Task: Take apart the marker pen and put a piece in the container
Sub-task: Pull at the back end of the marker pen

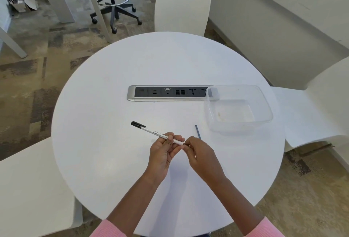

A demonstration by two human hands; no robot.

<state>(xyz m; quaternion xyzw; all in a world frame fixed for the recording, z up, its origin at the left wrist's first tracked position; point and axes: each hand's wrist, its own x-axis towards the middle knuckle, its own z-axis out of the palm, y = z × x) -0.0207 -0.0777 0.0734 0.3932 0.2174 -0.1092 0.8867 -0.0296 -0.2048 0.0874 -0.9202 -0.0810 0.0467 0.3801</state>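
Observation:
A white marker pen (153, 131) with a black cap at its far left end is held above the round white table (113, 104). My left hand (164, 151) grips the barrel near its right end. My right hand (200, 153) pinches a small dark piece at that right end of the barrel. A thin dark blue rod (197, 131) sticks up and away behind my right hand, its lower end hidden by the fingers; whether it lies on the table I cannot tell. A clear plastic container (268, 112), with nothing inside, stands at the right of the table.
A silver and black socket strip (168, 93) is set into the table's middle, its right end under the container. White chairs stand at the far side (182, 8), the right (321, 108) and the near left (28, 189). An office stool (113, 0) stands beyond on the carpet.

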